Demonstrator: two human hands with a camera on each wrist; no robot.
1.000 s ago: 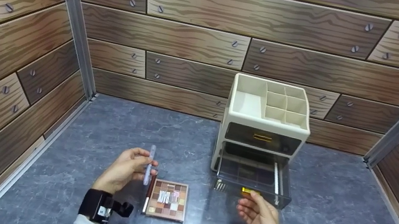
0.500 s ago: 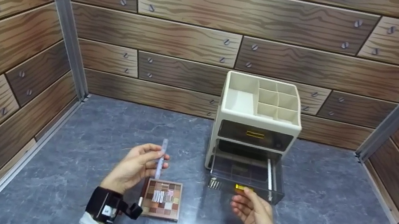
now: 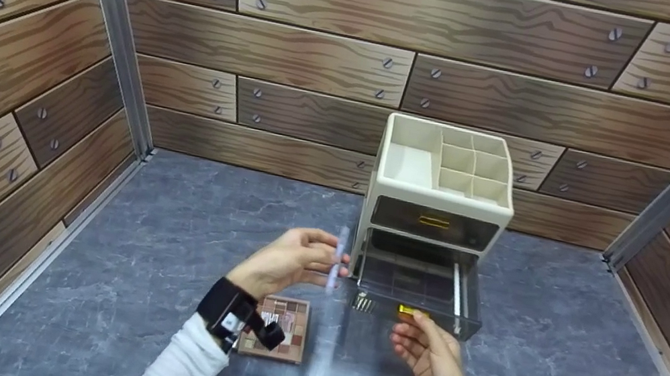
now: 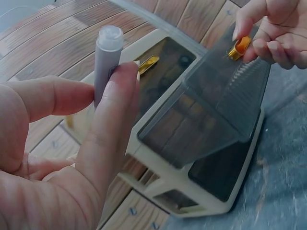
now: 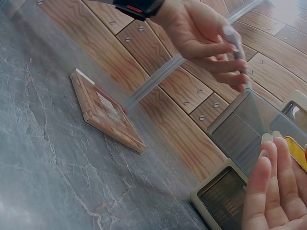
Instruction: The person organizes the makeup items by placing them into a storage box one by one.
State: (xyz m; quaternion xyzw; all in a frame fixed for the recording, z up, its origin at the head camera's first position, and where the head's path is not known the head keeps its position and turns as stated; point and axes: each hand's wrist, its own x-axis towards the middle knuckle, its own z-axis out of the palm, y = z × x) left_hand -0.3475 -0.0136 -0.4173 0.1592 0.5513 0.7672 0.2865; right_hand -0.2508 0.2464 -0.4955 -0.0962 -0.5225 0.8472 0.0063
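My left hand pinches a slim pale lilac tube between thumb and fingers, just left of the pulled-out drawer. In the left wrist view the tube has a clear, rounded end pointing up. My right hand holds the small gold handle of the smoky see-through drawer. That drawer sticks out from a cream desktop organizer. A long thin white item shows along the drawer's right side. An eyeshadow palette lies on the tabletop, partly behind my left wrist.
The organizer's top has several open compartments. Its upper drawer is closed. Wood-patterned walls enclose the grey marbled tabletop at the back and both sides.
My left hand has carried the tube right and away from me, from over the palette to beside the drawer. My right hand stays on the handle; the drawer stays pulled out.
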